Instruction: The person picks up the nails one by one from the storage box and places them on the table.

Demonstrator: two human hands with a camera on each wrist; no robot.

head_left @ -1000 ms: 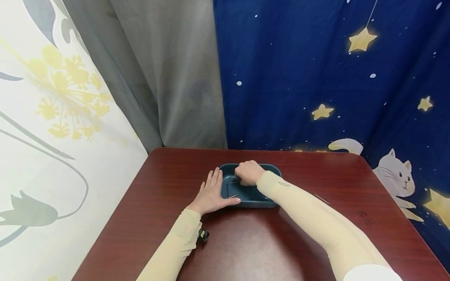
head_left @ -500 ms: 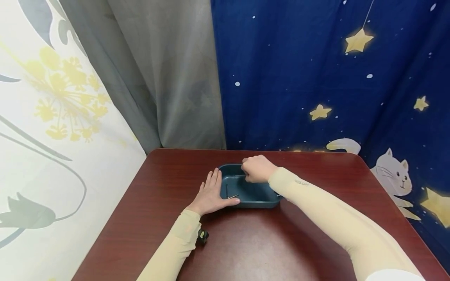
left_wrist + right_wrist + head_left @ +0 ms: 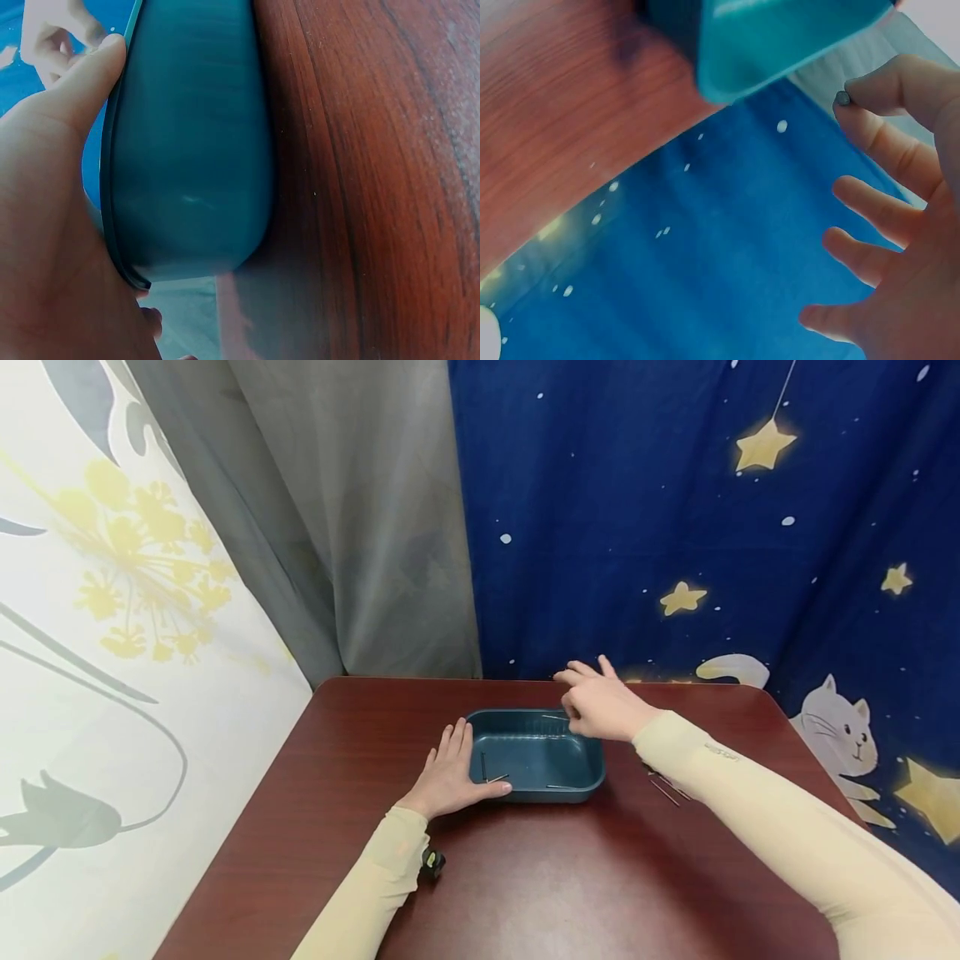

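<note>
A dark teal plastic tray [image 3: 536,758] stands on the table. My left hand [image 3: 448,779] rests straight-fingered along its left end, thumb over the front rim. My right hand [image 3: 603,703] is raised over the tray's back right corner. Its thumb and index finger pinch a thin nail [image 3: 554,717], whose small round grey end [image 3: 843,97] shows in the right wrist view; the other fingers spread apart. Inside the tray lie a dark nail [image 3: 483,766] and a brass-coloured nail [image 3: 498,778] at the left, and a thin pale nail [image 3: 564,787] along the front.
Several thin nails [image 3: 665,791] lie on the red-brown table [image 3: 540,868] right of the tray, partly hidden by my right sleeve. Grey [image 3: 405,527] and blue star-patterned curtains [image 3: 585,527] hang behind the table.
My right hand has moved right and up, from inside the tray to above its back right corner, fingers now spread. The nails on the right came into view. My left hand stays put.
</note>
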